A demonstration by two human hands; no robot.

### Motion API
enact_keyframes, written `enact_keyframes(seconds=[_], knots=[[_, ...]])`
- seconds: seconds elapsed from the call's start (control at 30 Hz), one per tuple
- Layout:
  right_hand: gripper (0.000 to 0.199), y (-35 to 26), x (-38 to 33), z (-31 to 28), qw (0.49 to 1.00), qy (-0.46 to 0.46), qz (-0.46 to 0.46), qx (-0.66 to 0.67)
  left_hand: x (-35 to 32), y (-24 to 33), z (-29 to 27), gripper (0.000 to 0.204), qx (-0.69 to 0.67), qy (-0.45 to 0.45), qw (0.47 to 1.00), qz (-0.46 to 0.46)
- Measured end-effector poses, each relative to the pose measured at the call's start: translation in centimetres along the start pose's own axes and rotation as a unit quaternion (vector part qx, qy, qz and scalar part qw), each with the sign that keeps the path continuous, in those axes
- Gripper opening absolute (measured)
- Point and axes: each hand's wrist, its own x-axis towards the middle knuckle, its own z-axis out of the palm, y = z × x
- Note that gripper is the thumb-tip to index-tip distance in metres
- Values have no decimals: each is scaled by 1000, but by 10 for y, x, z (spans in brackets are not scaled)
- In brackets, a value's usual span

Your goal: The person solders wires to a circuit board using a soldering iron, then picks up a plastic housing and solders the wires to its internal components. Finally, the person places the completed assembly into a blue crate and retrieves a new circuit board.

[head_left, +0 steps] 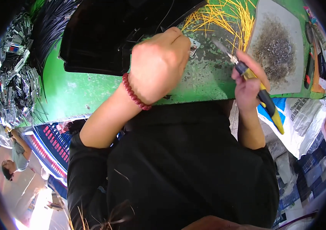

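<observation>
My left hand (159, 63) is closed over the green worktop (67, 92), back of the hand up, with a dark red bead bracelet (133, 94) at the wrist. Its fingertips are hidden, so what they pinch cannot be made out. A small white and dark piece (194, 46) shows beside the fingers. My right hand (249, 82) grips a yellow and black soldering iron (264, 96), its metal tip pointing up and left over the worktop. Loose yellow wires (243, 27) lie beyond that tip.
A large black tray (94, 42) stands at the back left. Black wires (57, 27) and bundles of shiny strips (13, 88) lie farther left. A grey sheet (258, 23) with dark residue lies right, near hand tools (316, 65). White sacks (304, 119) hang below; another person (15, 161) is at lower left.
</observation>
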Motion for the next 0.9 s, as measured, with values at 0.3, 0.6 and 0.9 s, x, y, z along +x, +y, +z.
enact_keyframes(seconds=[0.3,0.6,0.9], knots=[[21,-1,-11,-6,999,-5,38,13,4,1,1,6,11,-29,1000,-6],[21,-1,-7,-5,996,-54,-3,-65,3,-1,4,7,13,-5,1000,8],[20,-2,-6,-6,994,-84,6,-75,2,-2,5,6,17,-6,1000,10]])
